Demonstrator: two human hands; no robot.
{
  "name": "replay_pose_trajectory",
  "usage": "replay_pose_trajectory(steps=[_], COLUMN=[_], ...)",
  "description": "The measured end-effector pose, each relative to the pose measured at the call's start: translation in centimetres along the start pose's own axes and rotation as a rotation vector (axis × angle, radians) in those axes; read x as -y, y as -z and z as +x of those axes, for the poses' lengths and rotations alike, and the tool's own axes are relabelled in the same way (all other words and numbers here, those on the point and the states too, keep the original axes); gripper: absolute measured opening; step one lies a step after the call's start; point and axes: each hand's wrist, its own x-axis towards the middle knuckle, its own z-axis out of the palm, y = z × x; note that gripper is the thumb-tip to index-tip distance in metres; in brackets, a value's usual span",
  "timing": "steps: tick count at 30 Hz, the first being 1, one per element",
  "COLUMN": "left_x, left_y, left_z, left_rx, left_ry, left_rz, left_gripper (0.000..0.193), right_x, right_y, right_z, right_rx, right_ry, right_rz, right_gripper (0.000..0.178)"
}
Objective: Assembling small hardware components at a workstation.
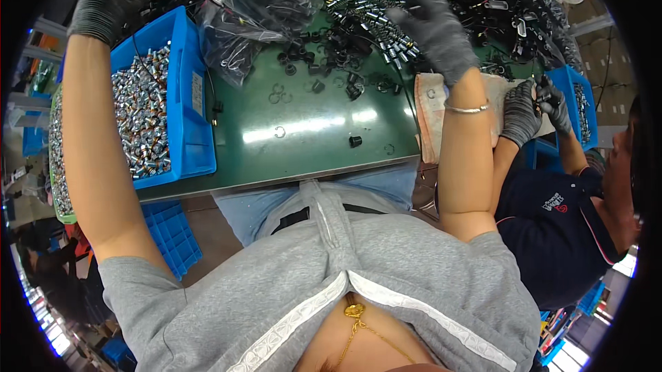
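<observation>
My left hand, in a dark grey knit glove, stretches to the far left past a blue bin of small shiny metal fittings. Its fingers blend into the dark parts at the rim of the view, so what they hold, if anything, is hidden. My right hand, gloved the same and smeared by motion, hovers beside a row of slim metal cylinders with black ends. Its fingers and thumb are apart, with nothing visible between them. Between my arms lie black caps and thin C-shaped clips.
A clear plastic bag lies on the green table. Black wired parts heap along the back. At right, a co-worker's gloved hands work above a cloth, near another blue bin.
</observation>
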Motion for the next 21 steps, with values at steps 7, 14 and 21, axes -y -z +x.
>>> replay_pose_trajectory(steps=[7, 14, 21], left_x=[-20.8, -25.2, -26.3], left_y=[-2.1, -7.8, -12.9], left_z=[-15.9, -23.9, -24.3], left_rx=[0.457, 0.883, 1.086], left_ry=[-0.055, 0.428, 0.476], left_rz=[-1.156, -1.552, -2.808], left_gripper=[0.055, 0.078, 0.079], right_x=[2.8, 1.4, 9.6], right_y=[-4.8, -3.6, -2.3], right_z=[0.5, 0.3, -4.3], right_rx=[0.329, 0.053, 0.242], right_ry=[-0.071, -0.012, 0.855], right_rz=[-0.681, 0.150, 0.163], right_gripper=[0.057, 0.030, 0.028])
